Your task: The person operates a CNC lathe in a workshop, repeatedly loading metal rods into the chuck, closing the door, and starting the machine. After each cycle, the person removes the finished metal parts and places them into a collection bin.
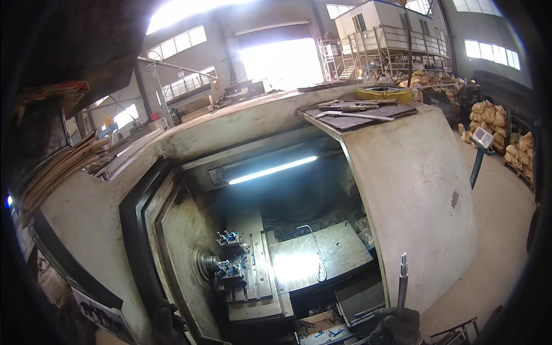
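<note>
My gloved right hand (397, 328) is closed round the foot of a slim grey metal rod (402, 283) standing upright by the lathe's open bay (299, 230). It looks stiff, smooth and fairly light, so I'd judge a low grip steadies it, while my dark-gloved left hand (164, 319) rests at the frame, grip unclear

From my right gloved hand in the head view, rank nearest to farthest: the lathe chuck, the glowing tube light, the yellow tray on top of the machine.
From the right gloved hand, holding a metal rod:
1. Round steel lathe chuck, lower left.
2. Glowing tube light, inside, above.
3. Yellow tray, on the machine top, farthest.
</note>
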The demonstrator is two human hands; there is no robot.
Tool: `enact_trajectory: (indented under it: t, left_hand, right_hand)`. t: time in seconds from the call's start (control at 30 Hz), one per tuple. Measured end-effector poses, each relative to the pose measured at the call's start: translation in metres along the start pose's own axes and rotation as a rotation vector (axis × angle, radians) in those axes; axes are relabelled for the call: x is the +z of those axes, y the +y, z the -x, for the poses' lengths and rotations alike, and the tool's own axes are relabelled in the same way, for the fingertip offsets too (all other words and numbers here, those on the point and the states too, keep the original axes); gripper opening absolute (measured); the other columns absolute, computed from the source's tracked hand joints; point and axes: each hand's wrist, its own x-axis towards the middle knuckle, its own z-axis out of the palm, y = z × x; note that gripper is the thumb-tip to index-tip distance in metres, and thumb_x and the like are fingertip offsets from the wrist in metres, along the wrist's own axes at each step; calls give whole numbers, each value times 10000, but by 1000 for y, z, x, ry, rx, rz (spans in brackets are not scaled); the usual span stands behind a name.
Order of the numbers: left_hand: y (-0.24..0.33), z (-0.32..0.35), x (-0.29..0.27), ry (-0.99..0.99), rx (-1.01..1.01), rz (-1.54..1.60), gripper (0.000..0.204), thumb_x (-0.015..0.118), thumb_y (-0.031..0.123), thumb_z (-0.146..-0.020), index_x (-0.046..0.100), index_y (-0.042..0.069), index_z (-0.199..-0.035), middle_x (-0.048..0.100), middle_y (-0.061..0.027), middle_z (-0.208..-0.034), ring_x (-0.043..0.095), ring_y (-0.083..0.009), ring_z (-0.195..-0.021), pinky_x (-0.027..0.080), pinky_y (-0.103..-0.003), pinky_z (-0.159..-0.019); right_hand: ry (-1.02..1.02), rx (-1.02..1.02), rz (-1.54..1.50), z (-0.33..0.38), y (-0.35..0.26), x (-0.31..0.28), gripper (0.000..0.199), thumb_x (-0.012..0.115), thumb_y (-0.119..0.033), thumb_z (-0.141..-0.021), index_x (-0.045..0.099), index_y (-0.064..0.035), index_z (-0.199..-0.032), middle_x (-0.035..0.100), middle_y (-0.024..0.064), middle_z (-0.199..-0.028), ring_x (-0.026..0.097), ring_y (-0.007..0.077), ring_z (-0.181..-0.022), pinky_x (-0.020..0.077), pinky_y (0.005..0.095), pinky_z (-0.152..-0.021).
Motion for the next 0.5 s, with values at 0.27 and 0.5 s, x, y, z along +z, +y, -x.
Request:
enact_trajectory:
  t: [0.27,0.5]
  left_hand:
    - [-1,-3,-4,8,-110,108,398,585,367,-1047,701,17,-1196,746,-37,-942,593,-75,-585,440,-223,-514]
    - [3,-10,-19,-66,-236,269,343,628,303,-1029,695,38,-1237,755,-33,-1002,608,-74,-615,449,-223,-545]
  right_hand:
    - [104,16,-87,7,-11,23,207,585,-51,-1005,677,50,-1162,705,135,-709,628,148,-536,507,268,-476]
    - [101,-198,277,6,-5,22,280,632,-173,-973,694,77,-1084,713,182,-693,690,213,-535,534,303,-477]
